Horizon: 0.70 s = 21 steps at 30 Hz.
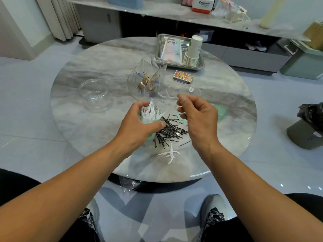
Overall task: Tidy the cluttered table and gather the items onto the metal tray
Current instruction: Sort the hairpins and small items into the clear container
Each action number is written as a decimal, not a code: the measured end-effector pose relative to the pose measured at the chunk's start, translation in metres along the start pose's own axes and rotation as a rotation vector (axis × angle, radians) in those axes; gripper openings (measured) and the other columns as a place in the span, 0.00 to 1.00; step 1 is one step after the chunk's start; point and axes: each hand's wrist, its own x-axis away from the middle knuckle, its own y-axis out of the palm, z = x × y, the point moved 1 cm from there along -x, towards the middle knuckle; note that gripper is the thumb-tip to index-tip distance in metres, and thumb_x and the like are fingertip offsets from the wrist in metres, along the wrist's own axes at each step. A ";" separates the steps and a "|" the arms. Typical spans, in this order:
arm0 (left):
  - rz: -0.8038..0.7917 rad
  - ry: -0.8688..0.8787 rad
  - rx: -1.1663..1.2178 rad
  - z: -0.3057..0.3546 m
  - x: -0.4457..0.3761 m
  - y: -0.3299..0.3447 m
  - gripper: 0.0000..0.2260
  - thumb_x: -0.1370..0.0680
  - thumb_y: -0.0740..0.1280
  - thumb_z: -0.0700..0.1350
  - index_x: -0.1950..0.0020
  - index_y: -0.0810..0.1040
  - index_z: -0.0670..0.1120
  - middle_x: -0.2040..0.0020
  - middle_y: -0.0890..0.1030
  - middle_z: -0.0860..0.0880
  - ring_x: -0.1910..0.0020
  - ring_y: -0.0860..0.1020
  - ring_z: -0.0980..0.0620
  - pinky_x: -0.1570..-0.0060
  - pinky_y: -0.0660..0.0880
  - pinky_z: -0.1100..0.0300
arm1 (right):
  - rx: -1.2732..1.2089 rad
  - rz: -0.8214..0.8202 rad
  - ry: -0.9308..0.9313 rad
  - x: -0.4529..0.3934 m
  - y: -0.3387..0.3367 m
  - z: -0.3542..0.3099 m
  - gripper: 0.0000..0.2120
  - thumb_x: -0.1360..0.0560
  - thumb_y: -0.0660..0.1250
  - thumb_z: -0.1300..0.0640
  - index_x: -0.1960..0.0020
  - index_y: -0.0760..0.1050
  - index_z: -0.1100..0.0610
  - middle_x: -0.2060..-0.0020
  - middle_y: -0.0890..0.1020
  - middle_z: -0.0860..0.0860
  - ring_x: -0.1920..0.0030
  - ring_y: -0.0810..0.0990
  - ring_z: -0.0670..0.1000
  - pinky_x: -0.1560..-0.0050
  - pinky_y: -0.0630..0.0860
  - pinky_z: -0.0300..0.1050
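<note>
Basically mid-way through floss-pick round-up. Left hand (138, 123) wrapped round pale green tub (148, 121) bristling with white floss picks (151, 110). Right hand (195, 112) pinching one pick at fingertips, near tub mouth. Next up, probably: drop pick in, grab loose white picks (168, 154) at near edge, then black hairpin pile (167, 131). Thin, springy wire, fiddly to scoop off slick marble table (87, 137). Metal tray (201, 65) at far side, already holding paper cups (192, 51) and pouch (172, 48). Ribbed clear box (148, 75), matchbox (183, 76), clear round dish (95, 95) not yet on tray.
</note>
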 end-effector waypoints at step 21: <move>-0.074 0.155 -0.277 0.001 0.010 0.009 0.24 0.35 0.77 0.54 0.46 0.68 0.64 0.49 0.79 0.59 0.51 0.78 0.59 0.58 0.74 0.59 | 0.864 -0.499 -0.243 0.014 0.016 -0.021 0.04 0.29 0.76 0.46 0.55 0.86 0.45 0.61 0.74 0.46 0.56 0.76 0.47 0.52 0.72 0.47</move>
